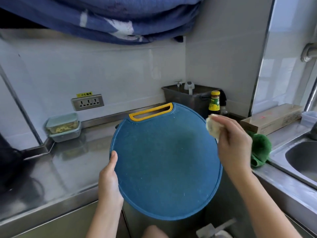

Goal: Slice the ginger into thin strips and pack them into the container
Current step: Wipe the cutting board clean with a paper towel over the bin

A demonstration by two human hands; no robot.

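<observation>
The left hand (109,179) grips the left rim of the tilted blue cutting board (164,160), thumb on its face. The right hand (233,145) curls round a pale wad (211,125) at the board's upper right edge. Wiping likely goes best in steady downward strokes toward the low edge. The lidded container (60,119), with yellowish strips (63,128) inside, sits stacked on another at the back left of the surface (72,169). A green cloth (260,150) and the sink (301,158) crowd the right, with more open room on the left.

A yellow sticker (84,94) above the wall socket (87,102) is reading 小心触电; the bottle label (214,104) and the cardboard box (271,118) are showing print too small to read.
</observation>
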